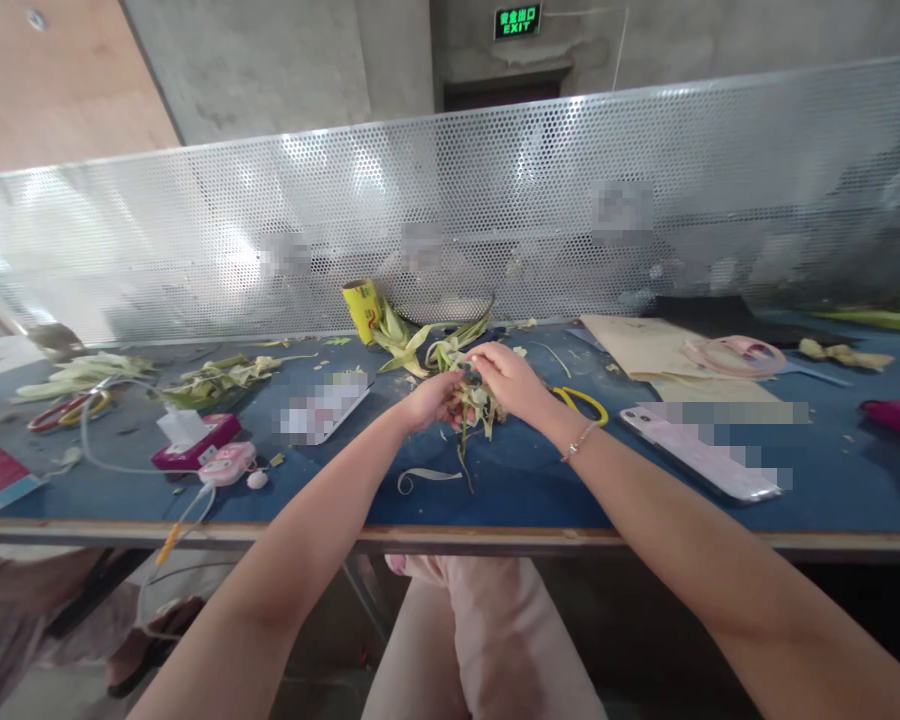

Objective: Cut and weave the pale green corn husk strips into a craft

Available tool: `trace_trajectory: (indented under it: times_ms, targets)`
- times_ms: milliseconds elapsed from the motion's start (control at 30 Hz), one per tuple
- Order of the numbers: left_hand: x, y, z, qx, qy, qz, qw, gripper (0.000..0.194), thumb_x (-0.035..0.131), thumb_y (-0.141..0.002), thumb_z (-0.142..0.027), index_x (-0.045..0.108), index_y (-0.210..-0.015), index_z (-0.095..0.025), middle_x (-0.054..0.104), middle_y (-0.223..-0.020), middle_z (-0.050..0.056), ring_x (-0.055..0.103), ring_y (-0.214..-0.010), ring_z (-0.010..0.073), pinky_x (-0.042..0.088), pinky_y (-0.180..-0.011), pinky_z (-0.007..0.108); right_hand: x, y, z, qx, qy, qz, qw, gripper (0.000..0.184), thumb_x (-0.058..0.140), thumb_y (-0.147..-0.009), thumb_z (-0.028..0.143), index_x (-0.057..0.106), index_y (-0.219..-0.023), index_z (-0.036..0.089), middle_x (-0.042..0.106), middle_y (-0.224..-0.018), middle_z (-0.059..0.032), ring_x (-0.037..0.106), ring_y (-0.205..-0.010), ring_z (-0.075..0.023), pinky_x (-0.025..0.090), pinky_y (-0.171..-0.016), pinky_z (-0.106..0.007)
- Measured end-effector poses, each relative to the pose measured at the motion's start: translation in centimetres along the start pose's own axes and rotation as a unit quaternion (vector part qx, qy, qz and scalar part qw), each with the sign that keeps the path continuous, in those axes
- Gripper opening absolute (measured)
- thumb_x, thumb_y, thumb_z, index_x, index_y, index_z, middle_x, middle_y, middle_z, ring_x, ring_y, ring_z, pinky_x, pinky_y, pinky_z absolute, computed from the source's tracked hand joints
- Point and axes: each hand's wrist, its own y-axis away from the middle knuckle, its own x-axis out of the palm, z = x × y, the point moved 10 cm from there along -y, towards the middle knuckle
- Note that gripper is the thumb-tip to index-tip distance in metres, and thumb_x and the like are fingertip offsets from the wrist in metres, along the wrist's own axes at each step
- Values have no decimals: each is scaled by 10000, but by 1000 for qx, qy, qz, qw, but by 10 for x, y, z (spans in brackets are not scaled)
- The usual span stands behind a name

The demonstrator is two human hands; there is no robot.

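Both of my hands meet over the middle of the blue table (pixel 540 480). My left hand (pixel 433 398) is closed around a small bundle of green and yellowish leaf strips (pixel 474 405). My right hand (pixel 508 378), with a thin bracelet on the wrist, pinches the top of the same bundle with curled fingers. Loose ends of the strips hang down toward the tabletop. A single curled leaf strip (pixel 426 477) lies on the table just below my hands.
More leaves (pixel 412 345) and a yellow roll (pixel 362 308) lie behind my hands. Yellow-handled scissors (pixel 586 401) and a phone (pixel 701 455) sit to the right. A tissue box (pixel 193 437), a pink device (pixel 227 465) and red scissors (pixel 64 412) are on the left. A perforated metal screen (pixel 495 190) closes the back.
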Motion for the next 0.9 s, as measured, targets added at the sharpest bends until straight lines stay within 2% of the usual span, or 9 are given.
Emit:
trace_trajectory:
  times_ms: [133, 267, 333, 400, 433, 500, 633, 767, 900]
  targets:
    - [-7, -1, -1, -7, 27, -30, 999, 376, 268, -889, -271, 549, -675, -144, 596, -537, 74, 486, -418, 128, 438, -480, 267, 6, 2, -13, 84, 30, 46, 995, 136, 509, -817, 182, 641, -848, 177, 682, -847, -57, 609, -766, -175, 459, -743, -315]
    - [-12, 2, -6, -3, 49, -76, 996, 351, 314, -891, -289, 540, -663, -149, 584, -527, 53, 465, -397, 114, 422, -449, 248, 18, 12, -25, 193, -7, 111, 975, 127, 521, -827, 205, 593, -725, 183, 604, -574, 0, 540, -504, -135, 426, -556, -276]
    - [-15, 3, -7, 0, 50, -99, 994, 361, 319, -907, -297, 535, -659, -149, 568, -510, 41, 454, -385, 107, 413, -433, 241, 23, 18, -31, 249, -57, 129, 958, 106, 520, -835, 200, 578, -747, 185, 557, -491, 22, 488, -412, -119, 389, -469, -258]
    - [-16, 3, -8, 9, 45, -110, 993, 360, 330, -920, -301, 531, -663, -150, 550, -493, 23, 441, -369, 98, 405, -421, 234, 27, 23, -36, 292, -101, 132, 942, 51, 537, -831, 187, 586, -842, 184, 572, -494, 24, 482, -383, -117, 360, -418, -247]
    - [-16, 3, -9, 17, 42, -110, 993, 354, 342, -924, -305, 530, -666, -151, 546, -491, 15, 436, -362, 92, 401, -417, 230, 28, 26, -38, 308, -114, 133, 935, 79, 543, -830, 184, 591, -892, 184, 590, -511, 19, 492, -384, -121, 353, -405, -246]
    - [-17, 1, -11, 36, 38, -106, 993, 342, 368, -925, -317, 529, -672, -154, 547, -495, 3, 433, -356, 84, 394, -411, 223, 32, 28, -39, 322, -131, 143, 927, 106, 539, -835, 189, 603, -919, 185, 617, -547, 2, 521, -399, -130, 347, -394, -246]
    - [-18, 1, -15, 60, 28, -97, 993, 359, 393, -925, -348, 550, -674, -146, 554, -509, 3, 444, -367, 79, 396, -417, 218, 37, 27, -35, 295, -156, 169, 927, 169, 497, -851, 212, 604, -723, 183, 616, -560, -20, 527, -421, -117, 332, -398, -233]
    - [-17, 2, -17, 65, 17, -96, 993, 363, 400, -923, -355, 565, -685, -137, 559, -511, 14, 451, -374, 80, 385, -419, 216, 38, 27, -33, 279, -164, 183, 928, 206, 502, -845, 259, 604, -679, 192, 653, -642, -31, 492, -420, -103, 308, -393, -239]
    - [-15, 1, -16, 75, 15, -89, 993, 348, 434, -906, -380, 566, -694, -137, 568, -515, 28, 472, -390, 93, 378, -422, 223, 46, 34, -35, 307, -200, 205, 908, 236, 520, -833, 299, 593, -638, 188, 645, -657, -46, 473, -426, -98, 266, -380, -235]
